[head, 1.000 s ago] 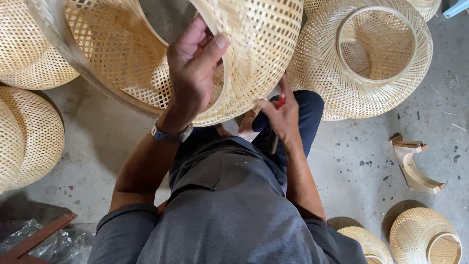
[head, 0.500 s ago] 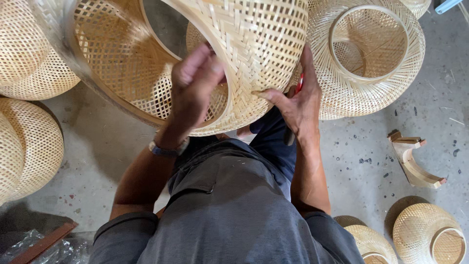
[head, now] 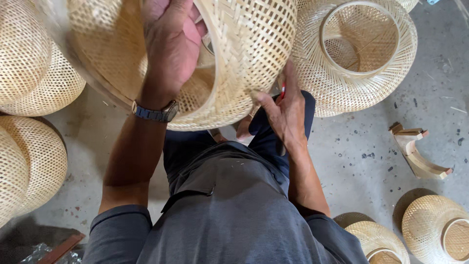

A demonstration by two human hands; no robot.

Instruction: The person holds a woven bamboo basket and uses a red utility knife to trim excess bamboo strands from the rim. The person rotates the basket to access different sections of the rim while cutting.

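On the lap, woven bamboo shade [head: 244, 54]

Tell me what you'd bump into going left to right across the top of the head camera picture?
Stacked woven domes → left hand on the big woven shade held up in the middle → right hand at its lower edge → open woven shade with a ring rim on the floor.
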